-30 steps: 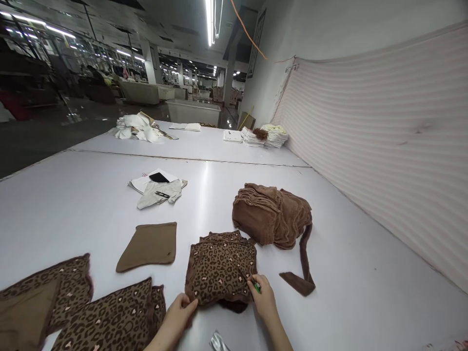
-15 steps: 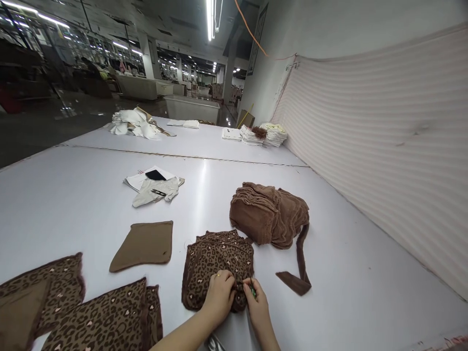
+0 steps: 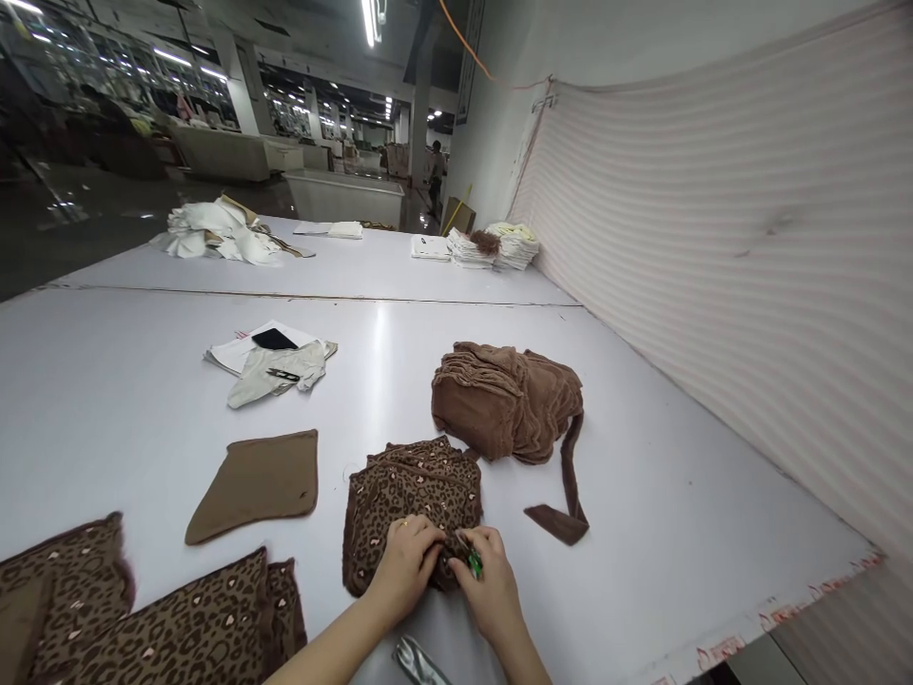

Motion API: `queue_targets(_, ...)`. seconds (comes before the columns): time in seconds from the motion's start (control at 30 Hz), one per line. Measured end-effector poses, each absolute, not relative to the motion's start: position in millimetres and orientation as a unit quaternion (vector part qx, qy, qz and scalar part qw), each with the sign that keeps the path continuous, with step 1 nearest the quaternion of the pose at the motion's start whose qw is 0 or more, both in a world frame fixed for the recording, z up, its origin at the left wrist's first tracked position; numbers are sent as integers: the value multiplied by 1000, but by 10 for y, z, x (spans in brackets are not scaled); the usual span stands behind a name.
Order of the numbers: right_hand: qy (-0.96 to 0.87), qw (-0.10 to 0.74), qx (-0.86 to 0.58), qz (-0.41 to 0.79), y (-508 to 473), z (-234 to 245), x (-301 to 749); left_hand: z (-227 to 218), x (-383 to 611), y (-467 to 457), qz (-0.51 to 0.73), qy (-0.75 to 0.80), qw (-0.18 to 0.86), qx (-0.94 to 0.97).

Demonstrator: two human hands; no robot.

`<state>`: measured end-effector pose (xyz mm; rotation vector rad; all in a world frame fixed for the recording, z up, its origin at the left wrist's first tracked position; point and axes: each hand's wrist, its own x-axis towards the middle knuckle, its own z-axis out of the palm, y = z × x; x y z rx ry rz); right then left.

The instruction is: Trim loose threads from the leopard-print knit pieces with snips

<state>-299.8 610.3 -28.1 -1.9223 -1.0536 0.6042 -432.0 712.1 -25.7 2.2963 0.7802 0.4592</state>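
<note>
A stack of leopard-print fabric pieces lies on the white table right in front of me. My left hand is closed on the stack's near edge, pinching the cloth. My right hand is closed beside it, touching the same edge and holding a small green tool. Behind the stack sits a bundle of plain brown fabric with a strip trailing toward me.
A single brown cut piece lies to the left, and more leopard pieces at the near left. Papers, a phone and pale cloth lie further back. White stacks stand far off. A striped cloth covers the right wall. A silvery object lies near my arms.
My left hand moved from the stack's left corner to its near edge, next to my right hand. Both hands now work close together there. The view has shifted slightly.
</note>
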Motion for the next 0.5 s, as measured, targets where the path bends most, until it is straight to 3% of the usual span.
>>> queue_targets(0.33,-478,383,-757,227,6150,-249,-2901,-255,-4360,7092,165,305,405,846)
queue_targets(0.5,-409,417,-779,227,6074,-72,-2966,-253,-4333,7023,176,323,331,869)
